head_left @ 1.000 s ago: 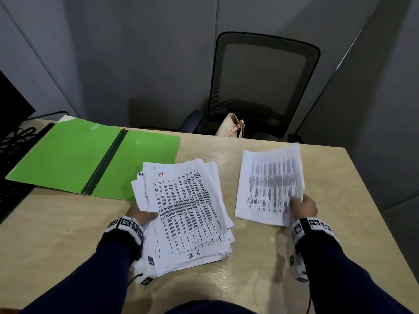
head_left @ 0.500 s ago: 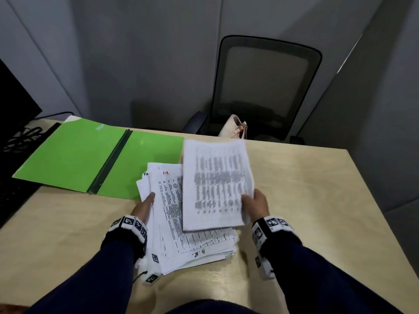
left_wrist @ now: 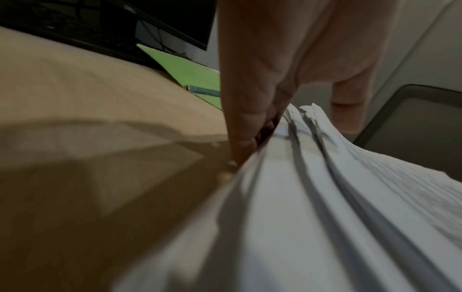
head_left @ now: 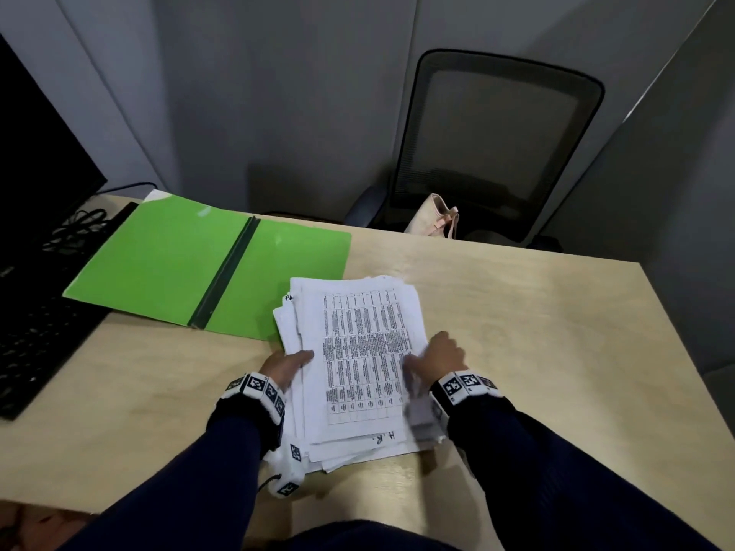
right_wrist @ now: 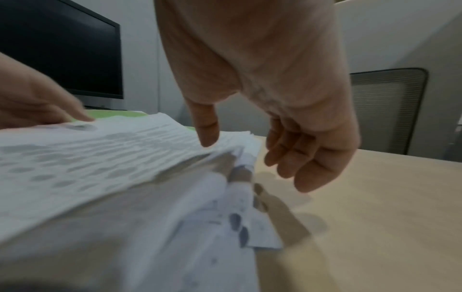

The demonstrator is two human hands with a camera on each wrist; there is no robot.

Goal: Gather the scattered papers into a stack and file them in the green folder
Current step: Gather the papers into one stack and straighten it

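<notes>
Papers (head_left: pixel 358 351), bottom sheet perhaps "H.R."

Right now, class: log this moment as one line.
papers: one uneven stack | green folder: open, empty | left hand: holding stack edge | right hand: released

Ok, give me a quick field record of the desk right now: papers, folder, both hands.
papers: one uneven stack on the desk, edges not squared
folder: green folder lying open, left of the stack and farther back, nothing filed in it
left hand: at the stack's left edge, fingers tucked under
right hand: at the stack's right edge, relaxed, gripping nothing
loose sheets: none visible
</notes>
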